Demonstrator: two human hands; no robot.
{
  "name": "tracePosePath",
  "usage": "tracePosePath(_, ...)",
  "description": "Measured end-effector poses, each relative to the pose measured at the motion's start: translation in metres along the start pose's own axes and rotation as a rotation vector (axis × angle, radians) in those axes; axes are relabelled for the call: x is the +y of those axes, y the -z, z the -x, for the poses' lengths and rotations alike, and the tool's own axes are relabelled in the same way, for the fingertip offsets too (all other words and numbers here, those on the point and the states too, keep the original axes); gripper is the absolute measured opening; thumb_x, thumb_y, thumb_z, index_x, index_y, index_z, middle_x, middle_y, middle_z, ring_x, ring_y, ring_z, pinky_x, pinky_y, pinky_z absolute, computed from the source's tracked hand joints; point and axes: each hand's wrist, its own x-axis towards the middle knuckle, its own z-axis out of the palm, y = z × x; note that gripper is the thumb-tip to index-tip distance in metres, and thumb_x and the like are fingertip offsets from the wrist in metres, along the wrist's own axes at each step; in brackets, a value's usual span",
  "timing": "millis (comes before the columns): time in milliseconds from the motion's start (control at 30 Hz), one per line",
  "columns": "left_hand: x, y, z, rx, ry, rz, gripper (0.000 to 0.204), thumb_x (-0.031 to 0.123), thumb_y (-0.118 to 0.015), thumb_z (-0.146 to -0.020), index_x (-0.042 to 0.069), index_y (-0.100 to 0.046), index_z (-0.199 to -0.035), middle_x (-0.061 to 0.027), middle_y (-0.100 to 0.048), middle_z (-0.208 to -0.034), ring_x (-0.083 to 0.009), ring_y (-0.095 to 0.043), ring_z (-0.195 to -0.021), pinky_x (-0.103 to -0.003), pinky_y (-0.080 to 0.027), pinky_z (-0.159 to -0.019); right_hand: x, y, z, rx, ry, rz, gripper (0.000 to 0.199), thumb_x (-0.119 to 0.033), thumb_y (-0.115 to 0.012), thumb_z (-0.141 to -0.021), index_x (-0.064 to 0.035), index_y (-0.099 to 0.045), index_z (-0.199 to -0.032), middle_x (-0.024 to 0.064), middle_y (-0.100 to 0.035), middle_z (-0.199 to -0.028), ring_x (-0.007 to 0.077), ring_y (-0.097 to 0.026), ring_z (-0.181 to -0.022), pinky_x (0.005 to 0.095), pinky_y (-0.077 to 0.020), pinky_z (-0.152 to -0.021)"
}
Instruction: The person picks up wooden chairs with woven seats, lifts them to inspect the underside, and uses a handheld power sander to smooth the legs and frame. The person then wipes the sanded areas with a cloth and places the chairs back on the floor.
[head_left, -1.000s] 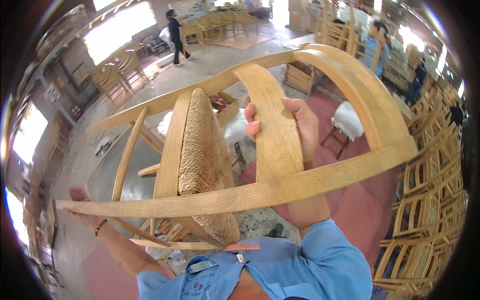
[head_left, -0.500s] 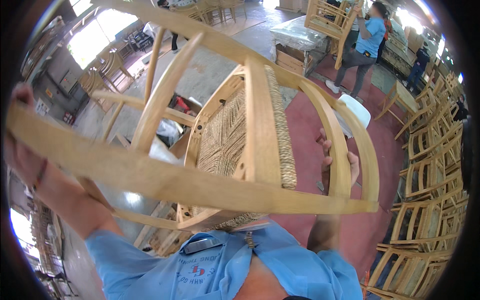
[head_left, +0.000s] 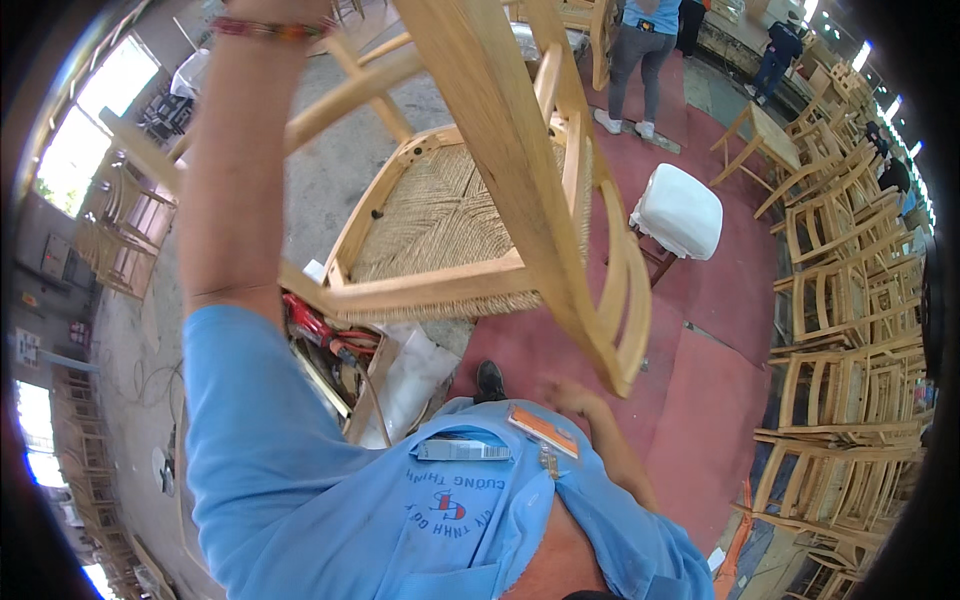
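Observation:
A pale wooden chair (head_left: pixel 510 170) hangs tilted in front of me, the underside of its woven cord seat (head_left: pixel 440 215) facing me. Its curved rails (head_left: pixel 625 310) point down to the right. My left arm reaches up across the view, and my left hand (head_left: pixel 280 9) is at the top edge by the chair's frame, mostly cut off. It appears to be the only hand carrying the chair; its fingers are out of sight. Below the rails, in front of my shirt, my right hand (head_left: pixel 570 396) is away from the chair and smeared by motion.
A white-covered stool (head_left: pixel 680 212) stands on the red mat (head_left: pixel 690 370). Stacked wooden chairs (head_left: pixel 850 370) line the right side. A red corded power tool (head_left: pixel 310 320) and white plastic wrapping (head_left: pixel 410 375) lie below the seat. Another person (head_left: pixel 640 65) stands farther off.
My right hand has let go of the chair's curved rails and dropped toward my body. My left hand has risen from the far left to the top edge, and the chair has turned.

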Motion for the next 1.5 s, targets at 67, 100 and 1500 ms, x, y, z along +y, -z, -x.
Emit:
tracePosePath(67,-0.046,0.011,0.002,-0.004,0.176,-0.085,0.015,0.014,-0.067,-0.084,0.001,-0.060,-0.087,-0.0071,-0.062,-0.081,-0.0148,-0.059,-0.065,-0.029,-0.053,-0.059,0.052,-0.001,0.012,-0.046,-0.133,0.299,0.045,-0.032,-0.058,-0.095,-0.0014,-0.059,-0.129,0.0171,-0.069,-0.107,0.0261,-0.065,-0.088,0.0372,-0.0531,-0.078)
tracePosePath(100,-0.074,0.022,0.017,-0.043,0.240,-0.121,0.015,0.013,-0.068,-0.083,0.001,-0.060,-0.087,-0.0069,-0.062,-0.080,-0.0150,-0.059,-0.065,-0.030,-0.053,-0.060,0.075,-0.001,0.026,0.049,-0.242,0.242,0.045,-0.030,-0.059,-0.093,-0.0009,-0.061,-0.127,0.0196,-0.069,-0.106,0.0277,-0.065,-0.089,0.0373,-0.0528,-0.078)
tracePosePath(1500,-0.179,0.212,0.510,1.317,1.092,-0.305,0.007,0.009,-0.063,-0.086,0.006,-0.058,-0.082,0.0003,-0.052,-0.060,-0.0107,-0.047,-0.046,-0.025,-0.037,-0.041,-0.012,0.207,-0.079,0.030,-0.582,0.219,0.047,-0.029,-0.062,-0.090,-0.0087,-0.060,-0.133,0.0077,-0.068,-0.104,0.0209,-0.065,-0.086,0.0362,-0.0554,-0.068)
